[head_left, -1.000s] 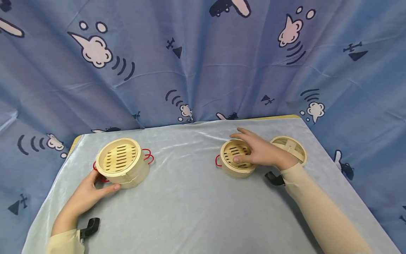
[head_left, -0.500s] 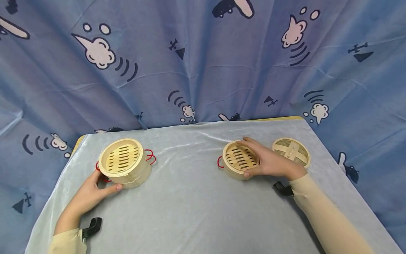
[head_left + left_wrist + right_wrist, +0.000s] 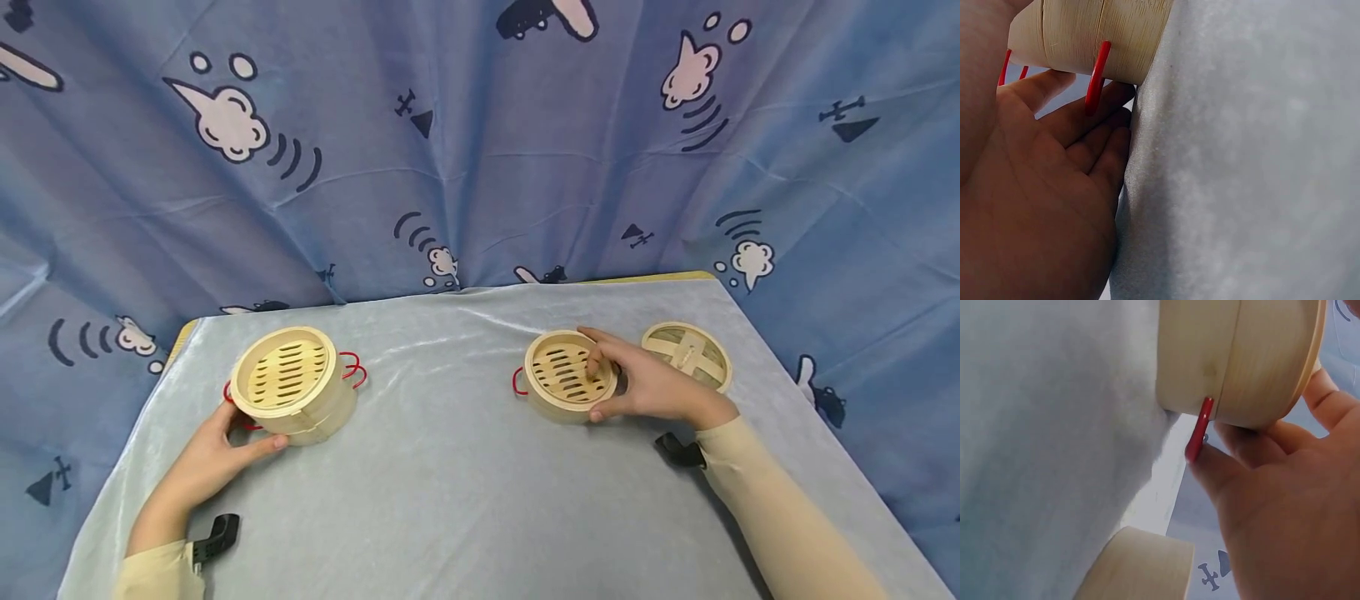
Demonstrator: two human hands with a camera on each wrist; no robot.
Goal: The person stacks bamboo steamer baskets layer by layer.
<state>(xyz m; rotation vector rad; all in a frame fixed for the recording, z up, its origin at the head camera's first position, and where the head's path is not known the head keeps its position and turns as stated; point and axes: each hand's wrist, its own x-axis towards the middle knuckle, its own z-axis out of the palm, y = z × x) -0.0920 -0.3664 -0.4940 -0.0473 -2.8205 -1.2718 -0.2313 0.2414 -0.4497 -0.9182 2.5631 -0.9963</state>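
In the head view, my left hand [image 3: 202, 462] holds the lower left side of a two-tier bamboo steamer [image 3: 318, 408], thumb in front and fingers reaching behind. The left wrist view shows the fingers low against its wall, near a red handle [image 3: 1097, 78]. My right hand [image 3: 648, 383] grips the right side of a smaller bamboo steamer basket [image 3: 562, 408]. The thumb lies at the near rim, one finger reaches back along the far rim and another bends inward over the slatted base. A red handle [image 3: 1199, 430] shows beside the fingers in the right wrist view.
A round bamboo lid [image 3: 686, 354] with crossed strips lies behind the right wrist. Grey velvety cloth [image 3: 420, 483] covers the table, whose wooden back edge [image 3: 675, 276] shows. A blue patterned curtain [image 3: 480, 183] hangs behind it.
My right hand has shifted from over the smaller basket's top to its right side, and one finger has bent over the rim. The left hand holds its place at the two-tier steamer.
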